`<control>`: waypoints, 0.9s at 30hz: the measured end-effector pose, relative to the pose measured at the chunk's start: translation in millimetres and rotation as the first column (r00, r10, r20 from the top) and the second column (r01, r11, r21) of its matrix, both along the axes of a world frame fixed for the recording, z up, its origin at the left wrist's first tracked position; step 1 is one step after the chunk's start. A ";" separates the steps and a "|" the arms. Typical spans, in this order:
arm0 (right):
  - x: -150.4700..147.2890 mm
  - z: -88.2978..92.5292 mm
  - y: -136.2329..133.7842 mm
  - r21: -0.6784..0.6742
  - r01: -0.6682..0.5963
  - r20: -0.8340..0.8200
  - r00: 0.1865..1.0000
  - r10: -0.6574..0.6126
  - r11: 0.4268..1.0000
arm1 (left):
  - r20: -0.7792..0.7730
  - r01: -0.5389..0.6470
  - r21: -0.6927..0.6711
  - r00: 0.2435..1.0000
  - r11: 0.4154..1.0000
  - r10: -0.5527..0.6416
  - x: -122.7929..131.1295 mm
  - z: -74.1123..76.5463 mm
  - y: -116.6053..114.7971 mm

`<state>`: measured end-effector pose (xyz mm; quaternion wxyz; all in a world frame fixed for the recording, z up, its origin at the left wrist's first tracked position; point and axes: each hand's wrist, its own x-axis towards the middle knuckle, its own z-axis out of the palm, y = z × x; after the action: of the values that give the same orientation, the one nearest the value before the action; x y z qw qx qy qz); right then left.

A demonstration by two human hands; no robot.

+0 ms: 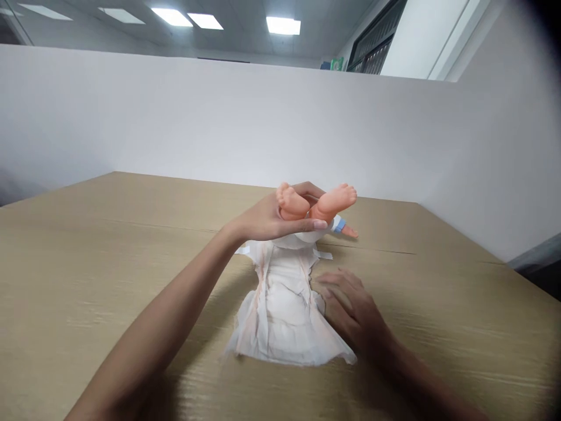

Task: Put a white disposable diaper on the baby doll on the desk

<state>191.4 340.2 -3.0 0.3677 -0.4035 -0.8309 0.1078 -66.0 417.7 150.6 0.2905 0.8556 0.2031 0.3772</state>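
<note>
A baby doll (335, 202) lies with its feet raised toward me, and one small hand with a blue and white cuff shows at the right. My left hand (272, 216) is wrapped round the doll's ankles, its thumb in front. An unfolded white diaper (287, 298) is spread flat, its far end by the doll's bottom and its side tabs sticking out left and right. At the diaper's right edge, my right hand (350, 301) is slightly blurred, fingers apart, holding nothing. The doll's head and most of its body are hidden.
The brown table (109, 251) has thin seams across its surface. Behind it and along the right stands a white partition (197, 117). A dark object (541, 266) is past the table's right edge. Ceiling lights and a window show above the partition.
</note>
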 end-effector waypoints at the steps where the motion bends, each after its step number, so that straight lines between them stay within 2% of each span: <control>1: 11.3 -0.6 -4.4 -0.022 0.014 -0.021 1.000 -0.015 1.000 | 0.003 0.010 -0.004 1.000 1.000 -0.010 0.6 -0.8 -0.4; 4: 33.4 -0.9 -6.6 -0.026 0.091 -0.077 0.993 -0.093 0.995 | -0.009 -0.005 0.002 1.000 1.000 0.005 1.6 -3.1 -2.7; 8: 37.6 0.6 0.8 0.090 0.137 -0.087 0.988 -0.130 0.986 | -0.088 -0.085 0.061 0.992 0.994 0.091 0.7 -9.6 -10.4; 14: 28.8 -0.1 -3.3 0.135 0.042 -0.051 0.998 -0.036 0.990 | -0.125 -0.095 -0.003 0.988 0.996 0.093 -3.0 -29.4 -30.7; 17: 24.0 1.6 -8.7 0.140 0.015 -0.068 0.998 -0.005 0.990 | -0.138 -0.059 0.042 0.988 0.997 0.064 -3.7 -39.7 -40.3; 22: 6.5 7.9 -15.9 0.193 0.025 -0.159 0.987 0.006 0.981 | -0.143 0.117 0.177 0.985 0.977 -0.092 -3.3 -58.3 -52.8; 24: -2.1 10.5 -16.7 0.210 -0.017 -0.175 0.983 0.055 0.978 | -0.154 0.135 0.199 0.983 0.971 -0.105 -3.2 -67.3 -57.2; 27: -10.2 13.9 -13.3 0.209 -0.151 -0.124 0.976 0.180 0.966 | -0.145 0.102 0.208 0.987 0.973 -0.073 -4.3 -79.4 -63.7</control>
<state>181.2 326.9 10.9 0.4540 -0.2851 -0.8400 0.0833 -70.3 354.0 71.2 0.1985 0.9138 0.1425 0.3244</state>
